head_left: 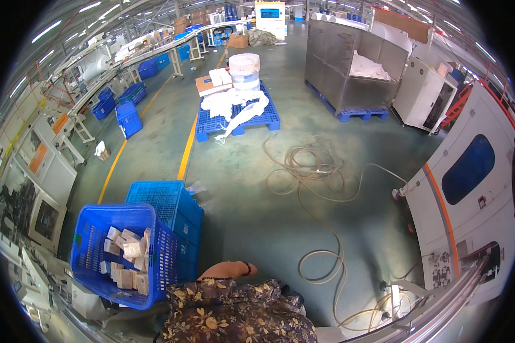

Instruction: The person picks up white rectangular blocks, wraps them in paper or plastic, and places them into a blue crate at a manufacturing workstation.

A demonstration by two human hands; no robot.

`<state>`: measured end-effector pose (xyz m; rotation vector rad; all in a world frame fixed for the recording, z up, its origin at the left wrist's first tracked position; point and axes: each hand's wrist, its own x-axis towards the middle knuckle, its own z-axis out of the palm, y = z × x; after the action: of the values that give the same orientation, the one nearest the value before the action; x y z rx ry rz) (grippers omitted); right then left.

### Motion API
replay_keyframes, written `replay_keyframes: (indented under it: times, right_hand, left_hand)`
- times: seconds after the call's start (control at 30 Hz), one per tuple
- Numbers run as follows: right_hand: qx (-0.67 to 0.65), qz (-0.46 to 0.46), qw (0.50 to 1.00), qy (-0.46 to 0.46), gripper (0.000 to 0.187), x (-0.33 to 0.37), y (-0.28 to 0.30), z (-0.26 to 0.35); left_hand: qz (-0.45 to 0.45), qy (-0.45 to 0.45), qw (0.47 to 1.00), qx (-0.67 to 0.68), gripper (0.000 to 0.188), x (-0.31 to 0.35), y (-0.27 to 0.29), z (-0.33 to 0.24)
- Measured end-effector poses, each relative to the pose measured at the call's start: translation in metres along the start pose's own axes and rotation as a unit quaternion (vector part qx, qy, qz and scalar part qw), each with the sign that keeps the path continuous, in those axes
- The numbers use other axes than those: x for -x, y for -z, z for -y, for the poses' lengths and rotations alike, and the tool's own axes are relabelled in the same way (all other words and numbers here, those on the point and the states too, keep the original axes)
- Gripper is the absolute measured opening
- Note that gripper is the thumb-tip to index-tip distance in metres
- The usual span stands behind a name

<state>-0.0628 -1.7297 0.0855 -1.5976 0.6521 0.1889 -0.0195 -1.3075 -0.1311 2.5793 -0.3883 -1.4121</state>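
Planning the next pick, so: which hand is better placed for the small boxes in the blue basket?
Left, probably: the blue basket holding the small boxes stands on that side, and the only visible hand seems to be the left. The right hand is out of view.

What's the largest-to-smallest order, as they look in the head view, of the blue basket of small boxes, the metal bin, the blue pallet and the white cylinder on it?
1. Blue basket and metal bin: too alike to rank; the basket is nearer the camera.
2. Blue pallet.
3. White cylinder.
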Motion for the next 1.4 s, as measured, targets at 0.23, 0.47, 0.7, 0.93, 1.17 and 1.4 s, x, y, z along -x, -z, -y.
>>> replay_keyframes:
  times: [0.23, 0.47, 0.7, 0.93, 1.17, 1.4]
  right_hand:
    - [-0.019, 0.048, 0.997, -0.061, 0.021, -0.013, 0.0, -0.005]
    - [-0.029, 0.095, 0.989, -0.107, 0.021, -0.031, 0.005, -0.004]
    - [-0.039, 0.109, 0.983, -0.141, 0.021, -0.048, 0.019, -0.004]
    - [-0.052, 0.109, 0.978, -0.173, 0.021, -0.06, 0.03, -0.006]
    - [-0.065, 0.098, 0.974, -0.195, 0.021, -0.064, 0.038, -0.008]
    - [-0.074, 0.095, 0.969, -0.215, 0.021, -0.067, 0.046, -0.01]
  left_hand:
    - [0.008, 0.063, 0.998, 0.019, 0.031, -0.043, -0.023, -0.01]
    - [-0.044, 0.004, 0.995, 0.093, 0.031, -0.052, -0.015, -0.032]
    - [-0.04, 0.002, 0.994, 0.106, 0.031, -0.063, -0.017, -0.039]
    - [-0.038, -0.006, 0.994, 0.105, 0.031, -0.07, -0.013, -0.045]
    - [-0.032, -0.021, 0.994, 0.099, 0.032, -0.079, -0.012, -0.049]
    - [-0.043, -0.029, 0.994, 0.097, 0.032, -0.086, -0.016, -0.048]
